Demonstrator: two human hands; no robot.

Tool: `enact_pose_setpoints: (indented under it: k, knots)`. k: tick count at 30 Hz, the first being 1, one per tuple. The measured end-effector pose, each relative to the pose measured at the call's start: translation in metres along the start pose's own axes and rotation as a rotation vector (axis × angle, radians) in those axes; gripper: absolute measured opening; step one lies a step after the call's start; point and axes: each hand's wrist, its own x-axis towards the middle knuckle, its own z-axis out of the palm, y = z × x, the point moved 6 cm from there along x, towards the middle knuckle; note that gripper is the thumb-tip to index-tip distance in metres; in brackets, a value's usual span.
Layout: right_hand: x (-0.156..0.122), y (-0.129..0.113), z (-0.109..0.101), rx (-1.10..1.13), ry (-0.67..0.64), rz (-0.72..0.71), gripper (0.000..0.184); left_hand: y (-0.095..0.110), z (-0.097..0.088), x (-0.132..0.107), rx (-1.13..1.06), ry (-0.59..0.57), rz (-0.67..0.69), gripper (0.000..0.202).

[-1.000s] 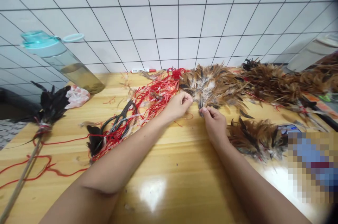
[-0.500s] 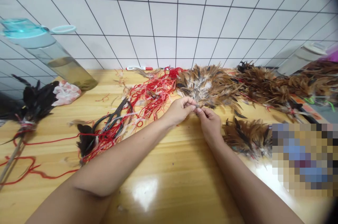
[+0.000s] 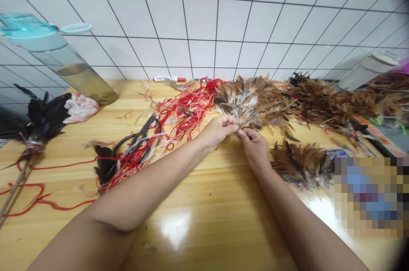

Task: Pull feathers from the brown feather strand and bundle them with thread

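Both my hands meet at the near edge of a fan of brown feathers (image 3: 252,100) lying on the wooden table (image 3: 204,203). My left hand (image 3: 217,131) has its fingers curled in a pinch on the quill ends of the feathers. My right hand (image 3: 254,146) pinches the same spot from the right, fingertips touching those of the left. A tangle of red string (image 3: 182,113) lies just left of my left hand. A smaller clump of brown feathers (image 3: 300,162) sits right of my right wrist.
Black scissors (image 3: 137,141) lie in the red string. A black feather duster on a stick (image 3: 35,126) is at the left, a tinted water bottle (image 3: 60,60) leans behind it, and a red-capped marker (image 3: 169,79) lies by the tiled wall. More brown feather bundles (image 3: 332,100) stretch right.
My hands came together: a second ago they pinched apart, now the fingertips touch at the feather bases. The view shifted slightly; the feathers and string stayed put.
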Motion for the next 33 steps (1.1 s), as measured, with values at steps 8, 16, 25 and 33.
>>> enact_pose_setpoints:
  k: [8, 16, 25, 33]
  knots:
    - [0.001, -0.002, 0.001, 0.042, -0.014, 0.019, 0.023, -0.002, 0.001, -0.001, -0.022, -0.047, -0.052, 0.015]
    - [0.002, -0.005, 0.006, 0.026, -0.107, -0.015, 0.025, -0.002, 0.0, 0.002, -0.11, -0.189, -0.087, 0.025]
    - [0.001, -0.007, 0.013, -0.001, -0.206, -0.059, 0.022, -0.001, -0.004, 0.004, 0.044, -0.167, -0.03, 0.032]
    - [0.008, -0.001, -0.014, 0.238, 0.044, 0.095, 0.028, 0.016, -0.012, 0.008, 0.598, 0.038, 0.347, 0.019]
